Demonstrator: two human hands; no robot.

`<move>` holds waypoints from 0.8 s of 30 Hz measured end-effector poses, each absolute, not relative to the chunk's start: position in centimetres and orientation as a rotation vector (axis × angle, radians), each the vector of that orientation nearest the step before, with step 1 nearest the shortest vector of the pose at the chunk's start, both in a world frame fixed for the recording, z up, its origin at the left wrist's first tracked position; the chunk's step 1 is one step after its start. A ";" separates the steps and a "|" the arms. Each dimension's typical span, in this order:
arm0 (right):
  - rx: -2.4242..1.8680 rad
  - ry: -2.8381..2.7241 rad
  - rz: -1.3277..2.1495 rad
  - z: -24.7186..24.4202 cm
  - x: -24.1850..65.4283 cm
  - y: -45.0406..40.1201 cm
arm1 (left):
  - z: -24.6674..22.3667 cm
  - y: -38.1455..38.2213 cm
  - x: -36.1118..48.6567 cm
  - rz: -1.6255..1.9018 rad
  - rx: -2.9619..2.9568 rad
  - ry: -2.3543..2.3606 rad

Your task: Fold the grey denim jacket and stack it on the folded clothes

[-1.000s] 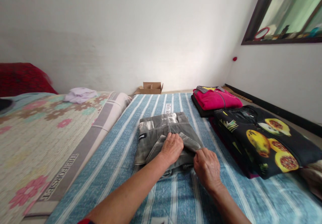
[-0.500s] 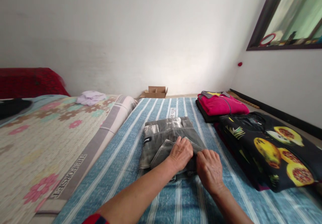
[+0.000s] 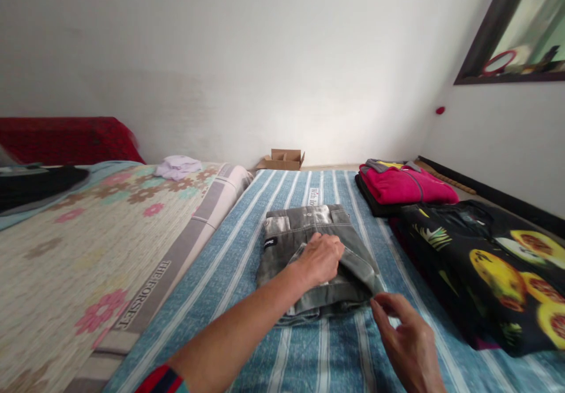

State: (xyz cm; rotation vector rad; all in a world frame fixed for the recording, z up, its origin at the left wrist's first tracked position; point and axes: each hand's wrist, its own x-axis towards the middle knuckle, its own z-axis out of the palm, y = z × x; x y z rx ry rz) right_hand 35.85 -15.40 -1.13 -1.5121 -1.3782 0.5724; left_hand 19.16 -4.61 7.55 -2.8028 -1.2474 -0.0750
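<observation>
A folded grey denim garment [image 3: 282, 269] with pale faded patches, light stitching and a small black label lies on the blue striped bed cover [image 3: 229, 252]. Over its middle, my left hand [image 3: 323, 257] is closed on a raised fold of the cloth; its fingertips are hidden. At the near right corner, the thumb and forefinger of my right hand [image 3: 408, 334] pinch the garment's edge. One flap slants between the two hands.
On the right lie a folded black garment with a fruit print [image 3: 477, 269] and a pink garment [image 3: 406, 184] on dark cloth. Behind stands a cardboard box [image 3: 285, 160]. A flowered bed cover [image 3: 176, 222] on the left bears a pale lilac cloth [image 3: 178, 167] and black clothing [image 3: 39, 187].
My right hand has moved right and toward me, drawing out the garment's near right corner. My left hand stays on the fold. The view has turned slightly left.
</observation>
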 end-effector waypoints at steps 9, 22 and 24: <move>-1.192 -0.476 1.826 -0.3 32.1 -18.4 | 9.2 3.2 13.6 -0.194 -2.584 -1.800; -0.986 -0.270 1.960 -0.8 28.4 -16.7 | 7.1 11.0 11.2 -0.052 -2.568 -2.055; -1.084 -0.335 1.940 -1.4 28.9 -16.8 | 7.1 11.9 11.3 -0.019 -2.643 -2.035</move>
